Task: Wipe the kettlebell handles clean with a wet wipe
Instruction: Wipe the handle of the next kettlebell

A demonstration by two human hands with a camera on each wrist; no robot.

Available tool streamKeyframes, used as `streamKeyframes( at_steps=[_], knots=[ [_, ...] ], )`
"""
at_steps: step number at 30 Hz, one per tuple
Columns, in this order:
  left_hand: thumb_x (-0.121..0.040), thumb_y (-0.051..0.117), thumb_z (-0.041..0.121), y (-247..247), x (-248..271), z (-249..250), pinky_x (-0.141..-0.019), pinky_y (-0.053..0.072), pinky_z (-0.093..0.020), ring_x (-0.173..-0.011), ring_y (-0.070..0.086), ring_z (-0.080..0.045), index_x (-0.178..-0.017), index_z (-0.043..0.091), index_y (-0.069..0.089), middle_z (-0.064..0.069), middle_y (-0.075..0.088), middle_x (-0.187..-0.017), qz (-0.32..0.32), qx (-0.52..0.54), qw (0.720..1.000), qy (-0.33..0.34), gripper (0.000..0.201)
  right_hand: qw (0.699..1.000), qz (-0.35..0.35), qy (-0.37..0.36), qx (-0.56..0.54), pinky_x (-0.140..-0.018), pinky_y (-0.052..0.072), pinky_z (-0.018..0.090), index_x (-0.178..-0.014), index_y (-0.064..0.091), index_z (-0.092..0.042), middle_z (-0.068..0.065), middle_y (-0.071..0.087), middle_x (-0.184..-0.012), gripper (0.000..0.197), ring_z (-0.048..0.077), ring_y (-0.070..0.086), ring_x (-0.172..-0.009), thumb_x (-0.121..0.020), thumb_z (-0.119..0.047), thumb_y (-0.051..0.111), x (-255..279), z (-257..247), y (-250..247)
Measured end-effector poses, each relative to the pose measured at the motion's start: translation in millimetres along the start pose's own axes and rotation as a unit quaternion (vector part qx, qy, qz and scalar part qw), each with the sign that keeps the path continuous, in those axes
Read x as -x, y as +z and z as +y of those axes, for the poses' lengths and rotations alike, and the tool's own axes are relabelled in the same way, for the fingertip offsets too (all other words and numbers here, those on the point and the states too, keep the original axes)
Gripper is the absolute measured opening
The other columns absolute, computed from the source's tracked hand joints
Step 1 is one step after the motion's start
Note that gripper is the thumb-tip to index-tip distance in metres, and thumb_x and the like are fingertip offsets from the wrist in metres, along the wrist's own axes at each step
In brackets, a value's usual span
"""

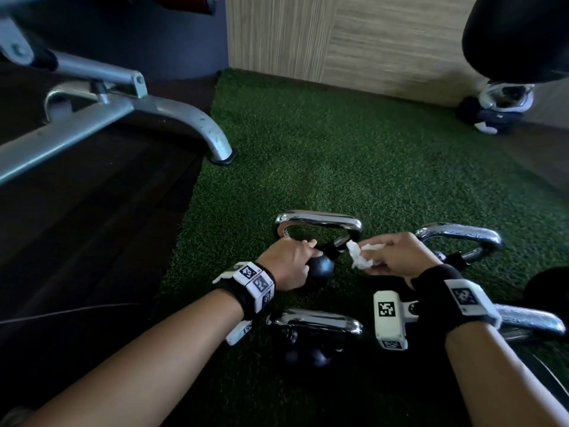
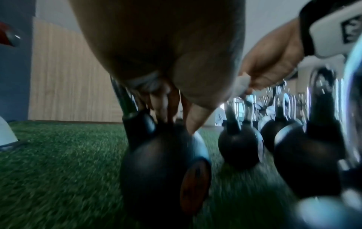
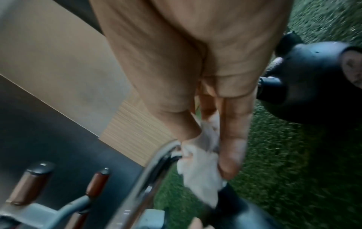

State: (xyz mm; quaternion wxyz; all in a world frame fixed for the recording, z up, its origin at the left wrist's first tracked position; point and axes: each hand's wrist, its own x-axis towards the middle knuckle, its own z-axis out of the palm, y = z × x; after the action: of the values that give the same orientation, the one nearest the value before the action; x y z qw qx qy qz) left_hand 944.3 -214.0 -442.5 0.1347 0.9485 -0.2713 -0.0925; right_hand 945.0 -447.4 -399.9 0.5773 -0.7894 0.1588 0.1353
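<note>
1. Head: kettlebell (image 1: 320, 241) is steadied on green turf (image 1: 338, 167) by the left hand (image 1: 286, 263), curled round its handle base; crumpled wet wipe (image 1: 358, 255) is pinched in the right hand (image 1: 397, 255) against the chrome handle.
2. Left wrist: left-hand fingers (image 2: 192, 117) are seen resting on the black ball.
3. Right wrist: wipe is pressed to the handle by thumb and fingers (image 3: 233, 147).

No legible text; only coded square markers on wristbands (image 1: 257, 280).
</note>
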Motion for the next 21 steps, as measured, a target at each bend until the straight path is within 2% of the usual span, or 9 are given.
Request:
streamKeyframes(
  at_steps=[2, 5, 6, 8, 10, 12, 16, 18, 21],
  knots=[
    [-0.1, 0.052, 0.015, -21, 9, 2, -0.115, 0.041, -0.029, -0.119, 0.065, -0.015, -0.135, 0.028, 0.065, 0.003, 0.065, -0.139, 0.021, 0.109, 0.994, -0.021, 0.04, 0.997, -0.017, -0.057, 0.038, -0.055, 0.06, 0.022, -0.09, 0.078, -0.011, 0.015, 0.076, -0.083, 0.015, 0.014, 0.069, -0.058, -0.082, 0.001, 0.081, 16, -13, -1],
    [-0.091, 0.057, 0.006, -44, 22, -3, -0.093, 0.057, -0.028, -0.093, 0.072, -0.003, -0.103, 0.023, 0.079, 0.009, 0.079, -0.101, 0.118, 0.256, 0.957, -0.064, 0.031, 0.987, -0.013, -0.159, 0.033, -0.053, 0.053, 0.019, -0.086, 0.075, -0.014, 0.003, 0.077, -0.075, 0.023, 0.01, 0.066, -0.059, -0.071, -0.002, 0.089, 35, -34, 8],
    [-0.09, 0.059, 0.005, -52, 26, -4, -0.091, 0.059, -0.028, -0.092, 0.074, -0.004, -0.1, 0.021, 0.078, 0.008, 0.08, -0.096, 0.146, 0.325, 0.931, -0.081, 0.027, 0.981, -0.017, -0.19, 0.022, -0.057, 0.055, 0.021, -0.084, 0.074, -0.015, 0.002, 0.077, -0.077, 0.025, 0.01, 0.068, -0.063, -0.07, -0.001, 0.09, 39, -41, 13],
    [-0.095, 0.06, 0.005, -67, 34, -3, -0.093, 0.06, -0.033, -0.096, 0.077, -0.016, -0.102, 0.017, 0.075, -0.001, 0.081, -0.099, 0.15, 0.494, 0.851, -0.098, 0.02, 0.969, -0.019, -0.247, 0.017, -0.069, 0.057, 0.029, -0.079, 0.074, -0.017, 0.005, 0.078, -0.082, 0.026, 0.013, 0.069, -0.073, -0.067, -0.002, 0.092, 44, -51, 24],
    [-0.102, 0.057, 0.012, -82, 39, -1, -0.092, 0.06, -0.037, -0.097, 0.077, -0.025, -0.103, 0.013, 0.073, -0.008, 0.08, -0.101, 0.105, 0.619, 0.771, -0.11, 0.016, 0.957, -0.016, -0.288, 0.025, -0.075, 0.056, 0.033, -0.075, 0.076, -0.019, 0.005, 0.078, -0.083, 0.024, 0.014, 0.068, -0.076, -0.066, -0.006, 0.094, 46, -60, 32],
    [-0.105, 0.054, 0.025, -89, 42, 0, -0.088, 0.062, -0.036, -0.091, 0.078, -0.022, -0.103, 0.011, 0.072, -0.008, 0.079, -0.097, 0.06, 0.676, 0.727, -0.103, 0.024, 0.95, -0.003, -0.308, 0.054, -0.073, 0.056, 0.035, -0.074, 0.077, -0.021, -0.001, 0.076, -0.079, 0.023, 0.013, 0.067, -0.073, -0.064, -0.014, 0.096, 45, -65, 39],
    [-0.104, 0.053, 0.033, -90, 44, 1, -0.079, 0.064, -0.028, -0.087, 0.077, -0.015, -0.117, 0.003, 0.071, -0.015, 0.077, -0.108, 0.017, 0.689, 0.72, -0.084, 0.038, 0.938, 0.024, -0.335, 0.09, -0.069, 0.061, 0.042, -0.077, 0.073, -0.019, 0.001, 0.076, -0.076, 0.03, 0.029, 0.072, -0.073, -0.059, -0.017, 0.098, 44, -73, 49],
    [-0.102, 0.059, 0.027, -87, 41, -2, -0.076, 0.063, -0.025, -0.089, 0.071, -0.016, -0.123, -0.002, 0.068, -0.018, 0.073, -0.11, 0.024, 0.697, 0.712, -0.084, 0.038, 0.93, 0.051, -0.347, 0.109, -0.066, 0.06, 0.035, -0.08, 0.068, -0.02, -0.001, 0.075, -0.075, 0.037, 0.022, 0.072, -0.071, -0.058, -0.017, 0.097, 41, -75, 54],
    [-0.097, 0.068, 0.017, -83, 37, -3, -0.077, 0.062, -0.022, -0.076, 0.065, -0.01, -0.123, -0.004, 0.068, -0.01, 0.07, -0.093, 0.044, 0.689, 0.719, -0.087, 0.034, 0.923, 0.061, -0.348, 0.153, -0.066, 0.054, 0.023, -0.092, 0.066, -0.021, -0.005, 0.077, -0.077, 0.041, 0.006, 0.07, -0.067, -0.063, -0.013, 0.094, 37, -77, 56]
  ],
)
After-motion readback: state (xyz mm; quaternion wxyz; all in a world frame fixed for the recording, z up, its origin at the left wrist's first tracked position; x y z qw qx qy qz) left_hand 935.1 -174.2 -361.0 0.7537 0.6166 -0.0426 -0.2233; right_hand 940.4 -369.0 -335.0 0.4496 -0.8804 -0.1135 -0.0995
